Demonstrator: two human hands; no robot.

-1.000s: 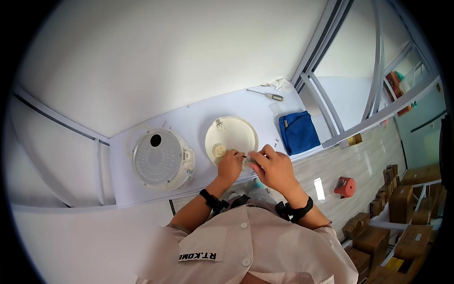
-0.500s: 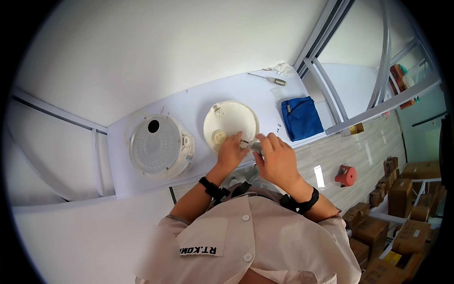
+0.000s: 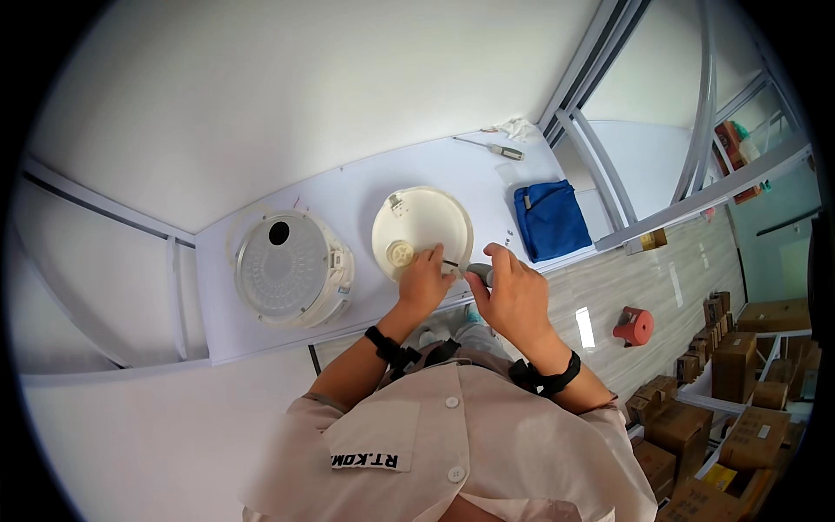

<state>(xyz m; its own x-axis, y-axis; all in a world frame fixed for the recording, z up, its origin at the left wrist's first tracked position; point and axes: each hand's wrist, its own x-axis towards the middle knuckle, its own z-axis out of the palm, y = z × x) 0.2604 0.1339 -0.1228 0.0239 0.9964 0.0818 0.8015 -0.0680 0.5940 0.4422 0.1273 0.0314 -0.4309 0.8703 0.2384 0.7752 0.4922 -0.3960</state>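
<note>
A round, cream-coloured bowl-shaped cover (image 3: 437, 216) lies hollow side up on the table, with a small round disc part (image 3: 400, 253) inside it near the left rim. My left hand (image 3: 424, 287) grips the cover's near edge, its fingertips over the rim. Closed around a screwdriver (image 3: 478, 275) with a grey handle is my right hand (image 3: 517, 300), just right of that edge. The screwdriver's shaft points left toward my left fingertips. Whether its tip touches anything is too small to tell.
A round white appliance (image 3: 287, 268) with a grey top stands on the left of the table (image 3: 335, 183). Another screwdriver (image 3: 496, 149) lies at the back right, near a blue cloth pouch (image 3: 553, 221) and tiny loose screws (image 3: 509, 237). Metal frame posts border the right end.
My right hand and the screwdriver have shifted slightly right and down, away from my left fingertips, so more shaft shows. My left hand stays at the cover's rim.
</note>
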